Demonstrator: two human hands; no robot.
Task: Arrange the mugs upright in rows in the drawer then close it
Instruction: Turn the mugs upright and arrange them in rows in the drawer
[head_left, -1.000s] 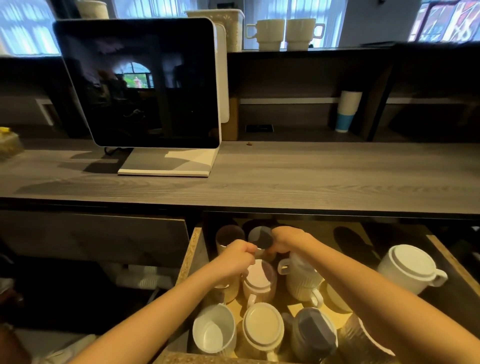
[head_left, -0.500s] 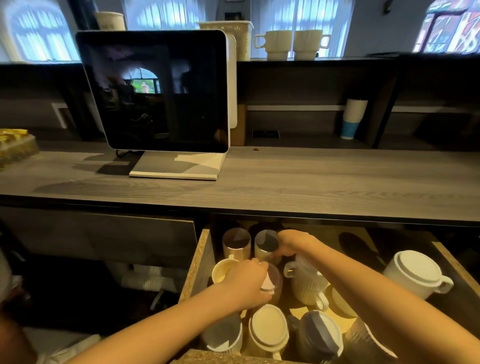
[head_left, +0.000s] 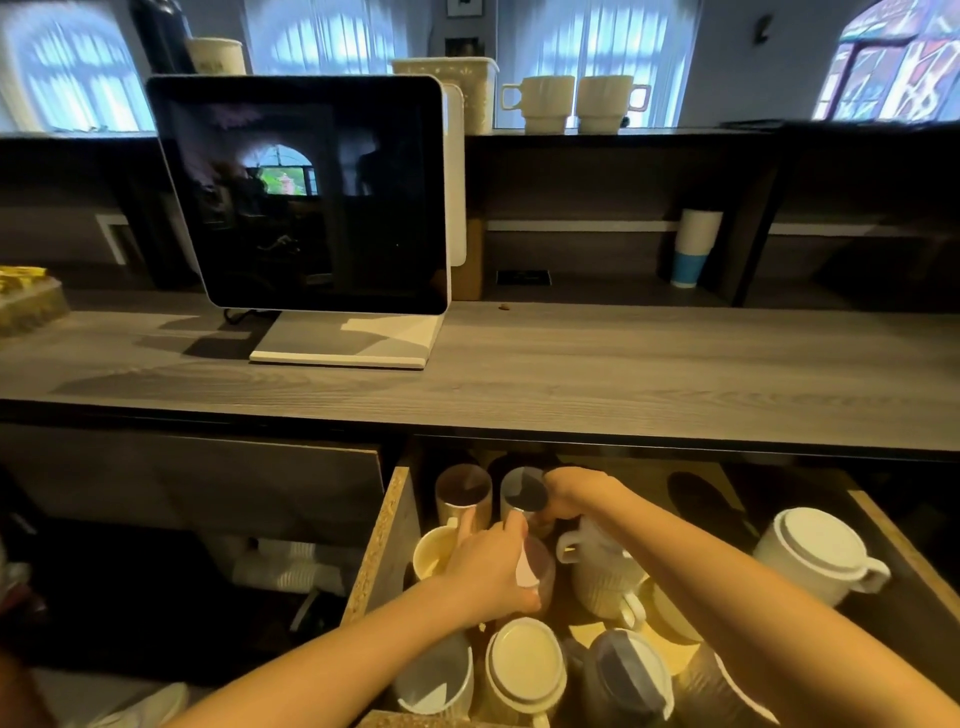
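Note:
The open wooden drawer (head_left: 382, 540) under the counter holds several mugs. My left hand (head_left: 488, 569) grips a pink mug (head_left: 535, 566) in the second row, beside an upright cream mug (head_left: 434, 553). My right hand (head_left: 571, 493) reaches to the back row and holds a grey mug (head_left: 522, 491), which stands next to a brown mug (head_left: 462, 491). A white ribbed mug (head_left: 597, 574) stands under my right forearm. Upside-down mugs lie at the front: a cream one (head_left: 524, 665) and a dark one (head_left: 626, 675). A white mug (head_left: 815, 553) lies tipped at the right.
A dark-screened monitor (head_left: 311, 197) stands on the grey counter (head_left: 623, 374) above the drawer. Two cream mugs (head_left: 571, 101) sit on the top shelf, a paper cup stack (head_left: 693, 247) in the cubby. The closed drawer front (head_left: 197, 478) is to the left.
My left hand has drawn back from the back row to the pink mug in the second row, uncovering the upright cream mug. My right hand stays at the grey mug.

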